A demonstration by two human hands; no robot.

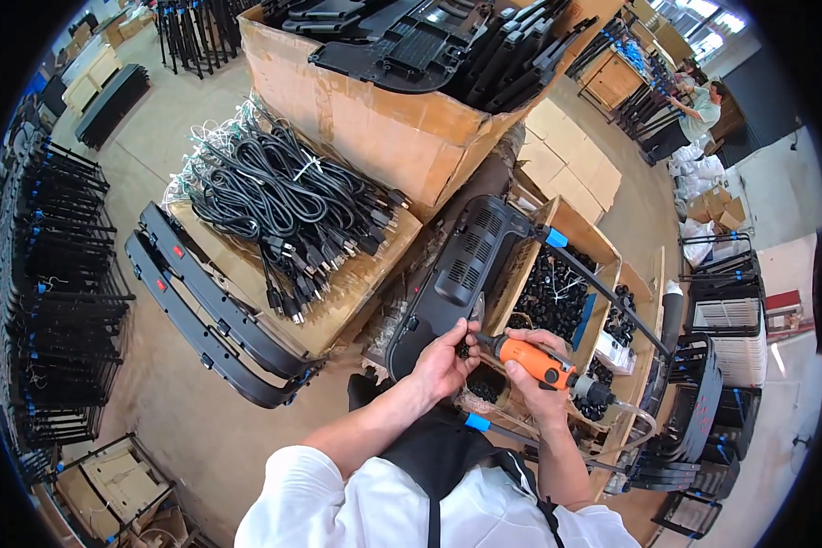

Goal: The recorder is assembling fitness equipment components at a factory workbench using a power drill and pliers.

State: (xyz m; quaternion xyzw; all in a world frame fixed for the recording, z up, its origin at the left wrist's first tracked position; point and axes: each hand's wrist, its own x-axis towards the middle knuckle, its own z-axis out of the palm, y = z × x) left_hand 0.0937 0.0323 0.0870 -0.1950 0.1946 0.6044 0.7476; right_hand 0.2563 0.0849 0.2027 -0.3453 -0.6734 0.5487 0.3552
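Observation:
My right hand (541, 391) is wrapped round an orange power screwdriver (532, 359) with a hose at its back end. Its tip points left, toward my left hand (443, 363). The left fingers are pinched together at that tip, close to the lower right edge of a long black plastic housing (425, 315). Whatever they hold is too small to make out. A raised vented cover (473, 254) sits on the housing, which lies slanted in front of me beside a black tube frame with blue tape (555, 237).
Right of the housing, a wooden bin (586, 226) holds many small black parts. Bundled black cables (279, 187) lie on a cardboard-topped surface at left, beside curved black frame pieces (215, 315). A large carton (365, 114) of black panels stands beyond. Another person (699, 114) works far right.

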